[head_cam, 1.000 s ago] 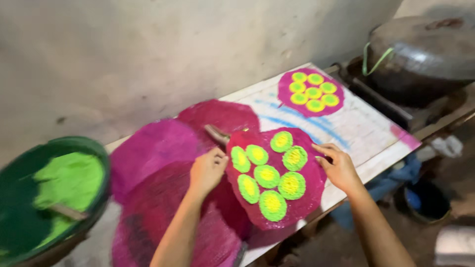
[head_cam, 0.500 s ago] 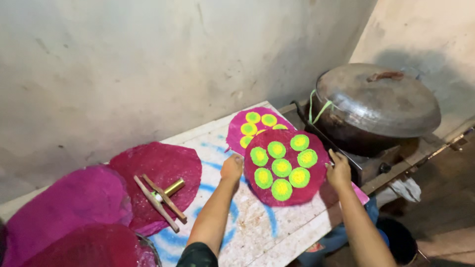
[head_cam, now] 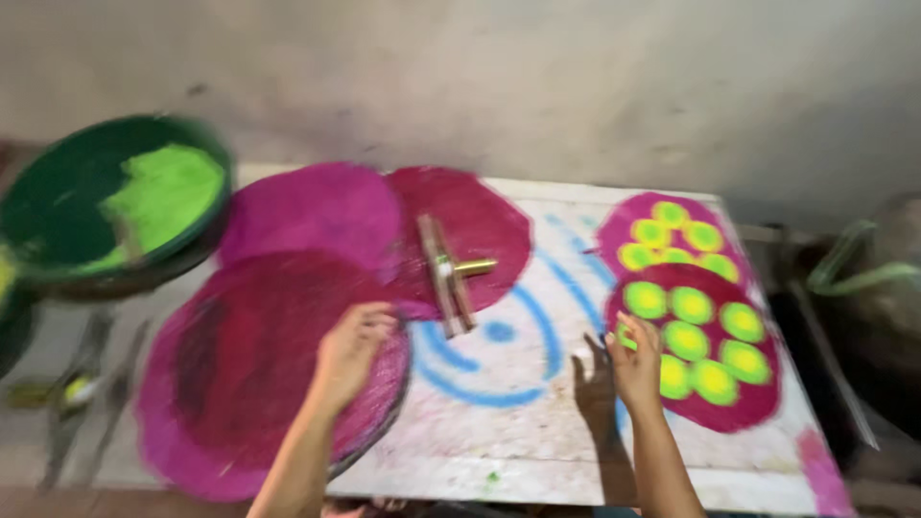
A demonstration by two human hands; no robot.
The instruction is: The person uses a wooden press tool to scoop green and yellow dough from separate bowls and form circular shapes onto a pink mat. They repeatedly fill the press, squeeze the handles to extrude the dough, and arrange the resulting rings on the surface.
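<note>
My left hand (head_cam: 351,347) hovers over the right edge of a large plain magenta disc (head_cam: 259,369), fingers loosely curled and holding nothing. My right hand (head_cam: 635,363) is at the left edge of a magenta disc with several green-yellow spots (head_cam: 698,345), which lies flat on the white table (head_cam: 537,432). A second spotted disc (head_cam: 667,235) lies just behind it, partly overlapped. A wooden and brass stamp tool (head_cam: 449,273) rests on a darker magenta disc (head_cam: 460,230) between my hands.
A green bowl of bright green powder (head_cam: 115,201) stands at the far left. Another plain pink disc (head_cam: 312,211) lies behind the large one. Dark tools (head_cam: 72,384) lie on the left. A dark pot with a green strap (head_cam: 878,278) is at the right edge.
The spotted disc was carried right and laid down beside the other spotted one. My left hand has let go and moved back left over the plain disc. The view swung left.
</note>
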